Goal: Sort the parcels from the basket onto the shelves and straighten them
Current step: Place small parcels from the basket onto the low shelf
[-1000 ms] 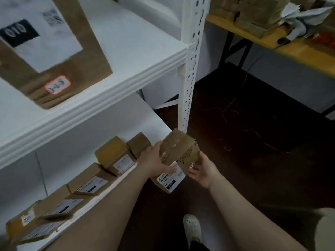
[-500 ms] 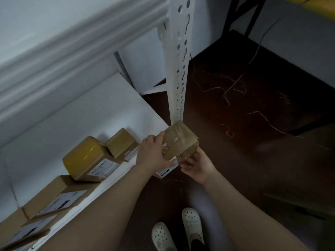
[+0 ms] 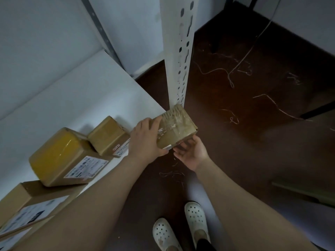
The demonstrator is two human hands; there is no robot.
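A small taped brown parcel [image 3: 178, 126] hangs in the air at the front right corner of the white shelf [image 3: 101, 95], just in front of the shelf post. My left hand [image 3: 145, 140] grips its left side, thumb along the near edge. My right hand [image 3: 192, 153] holds it from below at its near right corner, palm up with the fingers curled under it. Its label faces down and shows only as a sliver.
A row of parcels lies along the shelf's front edge: a small brown box [image 3: 108, 135], a yellow-taped box [image 3: 59, 156] and flat cartons [image 3: 32, 203]. The perforated white post [image 3: 180, 51] rises behind the held parcel. Loose strings lie on the dark floor [image 3: 244, 113].
The view has tilted down and closer to the lower shelf. The parcel has been turned so its label faces down, and both hands have brought it nearer the shelf corner.
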